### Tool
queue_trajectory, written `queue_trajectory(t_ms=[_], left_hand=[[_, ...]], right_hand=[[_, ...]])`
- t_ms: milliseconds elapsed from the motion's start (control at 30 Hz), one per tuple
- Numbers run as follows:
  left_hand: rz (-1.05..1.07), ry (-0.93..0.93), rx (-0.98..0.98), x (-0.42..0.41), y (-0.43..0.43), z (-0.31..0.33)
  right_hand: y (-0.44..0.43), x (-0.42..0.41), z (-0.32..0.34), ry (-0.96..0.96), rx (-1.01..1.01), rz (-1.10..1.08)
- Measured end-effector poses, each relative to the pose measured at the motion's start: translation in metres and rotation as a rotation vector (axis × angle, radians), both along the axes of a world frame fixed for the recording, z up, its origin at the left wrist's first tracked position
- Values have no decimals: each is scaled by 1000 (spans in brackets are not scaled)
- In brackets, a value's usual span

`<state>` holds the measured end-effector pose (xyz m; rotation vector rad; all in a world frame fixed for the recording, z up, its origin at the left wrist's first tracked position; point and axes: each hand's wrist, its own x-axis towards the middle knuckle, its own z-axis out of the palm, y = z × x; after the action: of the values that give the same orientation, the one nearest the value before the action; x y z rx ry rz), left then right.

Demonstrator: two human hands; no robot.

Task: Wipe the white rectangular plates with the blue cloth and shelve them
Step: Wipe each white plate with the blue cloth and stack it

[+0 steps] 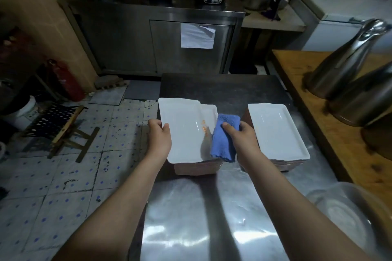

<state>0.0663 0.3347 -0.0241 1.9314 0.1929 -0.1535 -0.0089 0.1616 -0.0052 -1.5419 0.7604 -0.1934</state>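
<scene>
Wiping is in hand: the left hand (160,136) grips the top plate (182,131) of the left stack (196,168) by its left edge; the right hand (245,136) clutches the blue cloth (222,142) at its right edge. Next, likely, the cloth must cross the orange smear (204,126) just beside it.

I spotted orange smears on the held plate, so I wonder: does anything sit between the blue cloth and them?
Nothing visible does. The right hand grips the blue cloth right beside the orange smears on the plate the left hand holds.
</scene>
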Motion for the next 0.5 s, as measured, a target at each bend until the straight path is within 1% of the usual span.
queue_trajectory(t_ms=[167,267,333,433,500], left_hand=[[6,110,-204,-24,14,14],[-50,148,-255,-45,24,26],[-49,173,-307,-60,30,34],[-32,194,-354,-84,42,46],[-39,213,-423,-100,48,53]], right_hand=[[22,-20,24,-57,71,86],[49,-35,40,-92,104,160],[71,-47,48,-99,107,202],[100,-63,53,-122,46,261],[116,-74,55,-136,-82,309]])
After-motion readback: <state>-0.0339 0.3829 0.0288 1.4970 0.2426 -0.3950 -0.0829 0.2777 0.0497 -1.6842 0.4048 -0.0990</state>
